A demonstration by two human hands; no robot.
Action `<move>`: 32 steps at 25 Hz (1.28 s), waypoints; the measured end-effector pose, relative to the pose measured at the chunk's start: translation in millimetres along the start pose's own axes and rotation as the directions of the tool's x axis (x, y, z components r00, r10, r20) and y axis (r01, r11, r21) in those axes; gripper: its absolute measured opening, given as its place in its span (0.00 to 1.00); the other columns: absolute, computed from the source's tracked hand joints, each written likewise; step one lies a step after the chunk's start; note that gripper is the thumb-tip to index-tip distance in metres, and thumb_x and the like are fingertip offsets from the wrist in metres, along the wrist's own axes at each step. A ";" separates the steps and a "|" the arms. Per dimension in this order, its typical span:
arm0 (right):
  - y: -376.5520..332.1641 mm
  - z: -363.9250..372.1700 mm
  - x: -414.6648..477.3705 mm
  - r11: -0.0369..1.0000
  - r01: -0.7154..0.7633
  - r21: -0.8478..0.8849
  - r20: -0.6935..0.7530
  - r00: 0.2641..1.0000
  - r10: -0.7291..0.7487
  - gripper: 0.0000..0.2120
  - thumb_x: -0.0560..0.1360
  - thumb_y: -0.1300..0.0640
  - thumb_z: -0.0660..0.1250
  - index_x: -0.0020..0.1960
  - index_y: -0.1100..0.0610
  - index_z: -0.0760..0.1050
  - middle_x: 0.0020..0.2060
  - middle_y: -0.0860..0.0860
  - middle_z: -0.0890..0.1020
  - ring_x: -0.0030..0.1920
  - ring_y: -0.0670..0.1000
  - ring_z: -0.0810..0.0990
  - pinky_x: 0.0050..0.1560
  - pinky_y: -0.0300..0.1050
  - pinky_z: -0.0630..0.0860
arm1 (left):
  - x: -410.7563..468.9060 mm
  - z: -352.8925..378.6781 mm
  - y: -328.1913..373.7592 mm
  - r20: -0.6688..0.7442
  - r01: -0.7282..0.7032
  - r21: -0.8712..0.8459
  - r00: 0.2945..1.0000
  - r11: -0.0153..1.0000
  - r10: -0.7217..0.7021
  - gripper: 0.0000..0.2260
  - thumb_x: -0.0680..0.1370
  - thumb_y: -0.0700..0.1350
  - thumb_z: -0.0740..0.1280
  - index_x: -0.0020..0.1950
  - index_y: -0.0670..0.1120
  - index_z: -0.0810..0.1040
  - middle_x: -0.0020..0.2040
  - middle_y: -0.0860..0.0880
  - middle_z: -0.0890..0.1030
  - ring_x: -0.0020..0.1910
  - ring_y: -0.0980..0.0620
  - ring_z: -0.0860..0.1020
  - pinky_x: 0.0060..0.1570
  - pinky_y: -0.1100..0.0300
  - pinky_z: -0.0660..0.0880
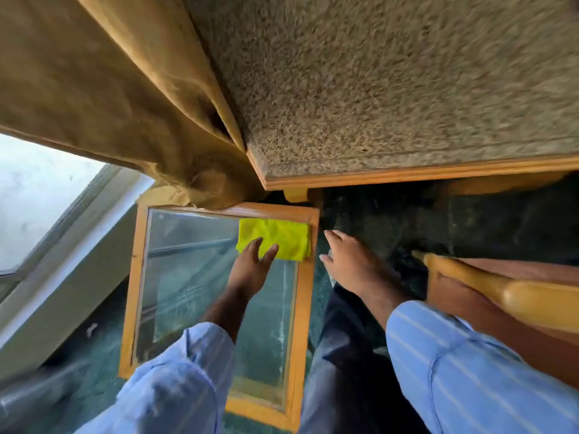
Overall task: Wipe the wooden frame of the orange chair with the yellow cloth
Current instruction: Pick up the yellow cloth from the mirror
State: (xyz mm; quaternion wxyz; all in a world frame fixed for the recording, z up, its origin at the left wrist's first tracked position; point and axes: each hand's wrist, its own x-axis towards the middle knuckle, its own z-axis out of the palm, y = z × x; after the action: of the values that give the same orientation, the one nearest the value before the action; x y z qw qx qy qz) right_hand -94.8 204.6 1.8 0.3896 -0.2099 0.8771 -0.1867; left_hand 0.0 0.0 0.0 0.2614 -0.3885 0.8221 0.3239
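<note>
1. The yellow cloth point(275, 242) is lying folded just below the middle of the frame, on the far right corner of a small glass-topped table point(300, 308) with an orange wooden border, one edge reaching over the border.
2. Your left hand point(250, 267) is reaching onto the cloth with fingers spread and flat; the fingertips are touching its near edge, but nothing is closed around it yet, so count that hand as released.
3. Your right hand point(347, 264) is hovering just right of the table, above the dark floor, palm down, fingers loose and carrying nothing.
4. The orange chair point(470, 283) is showing at the right edge of the frame: a rounded wooden arm and part of its frame, well apart from the cloth.
5. To do this step well, you should be gathering the cloth into the palm rather than dragging it across the glass, keeping it folded into a firm pad so it is presenting a clean face to the wood.
6. When you are moving to the chair, you will probably want to be wiping along the length of the arm and rails, wrapping the cloth round the rounded parts.
7. Farther out, a speckled stone counter point(391, 89) with wooden edging is filling the upper right, and a tan curtain point(109, 89) is hanging at the upper left beside a window.
8. No brand, label or writing is readable anywhere.
</note>
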 end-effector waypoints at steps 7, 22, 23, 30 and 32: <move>4.8 73.1 101.4 0.993 -0.044 0.113 -0.045 0.998 0.049 0.31 0.80 0.51 0.69 0.78 0.61 0.63 0.75 0.58 0.70 0.72 0.63 0.73 0.68 0.57 0.76 | 83.9 37.4 -62.4 -0.238 0.093 -0.047 0.966 0.995 -0.101 0.23 0.80 0.51 0.70 0.69 0.37 0.74 0.67 0.35 0.78 0.67 0.36 0.75 0.67 0.45 0.71; 35.4 24.7 26.1 0.483 -0.213 0.849 0.083 0.957 0.276 0.17 0.73 0.57 0.77 0.59 0.55 0.77 0.52 0.56 0.84 0.52 0.57 0.83 0.46 0.50 0.80 | 0.1 26.1 -17.5 0.022 0.083 -0.737 0.995 0.671 -0.098 0.17 0.74 0.37 0.74 0.63 0.39 0.80 0.63 0.32 0.83 0.55 0.41 0.84 0.57 0.45 0.82; 44.0 10.8 8.3 0.365 -0.187 0.912 0.068 0.947 0.315 0.18 0.72 0.59 0.78 0.59 0.56 0.77 0.53 0.57 0.86 0.51 0.55 0.85 0.48 0.51 0.82 | -15.4 27.6 -4.4 0.067 0.092 -0.750 0.996 0.655 -0.063 0.18 0.73 0.37 0.74 0.63 0.40 0.80 0.62 0.34 0.85 0.54 0.42 0.86 0.54 0.48 0.84; 141.8 -115.3 -160.5 0.138 0.110 0.984 -0.164 0.860 0.484 0.14 0.72 0.68 0.76 0.57 0.64 0.83 0.40 0.51 0.86 0.35 0.38 0.84 0.40 0.31 0.79 | -102.2 63.0 139.7 0.310 -0.003 -0.627 0.917 0.779 0.252 0.16 0.79 0.34 0.67 0.57 0.52 0.88 0.50 0.55 0.91 0.48 0.55 0.89 0.49 0.55 0.86; 175.5 -148.4 -207.1 0.200 0.160 0.967 -0.245 0.800 0.548 0.15 0.73 0.66 0.76 0.59 0.65 0.83 0.48 0.58 0.88 0.46 0.47 0.87 0.52 0.42 0.82 | -119.4 70.1 191.3 0.331 -0.086 -0.579 0.883 0.810 0.331 0.20 0.84 0.36 0.61 0.58 0.57 0.87 0.48 0.60 0.90 0.48 0.60 0.88 0.55 0.52 0.84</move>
State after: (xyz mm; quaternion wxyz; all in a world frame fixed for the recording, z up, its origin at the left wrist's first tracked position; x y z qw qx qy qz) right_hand -120.9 483.1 134.0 0.1841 0.2615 0.6558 -0.6839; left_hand -75.0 201.0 98.6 0.2701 -0.2733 0.6573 0.6483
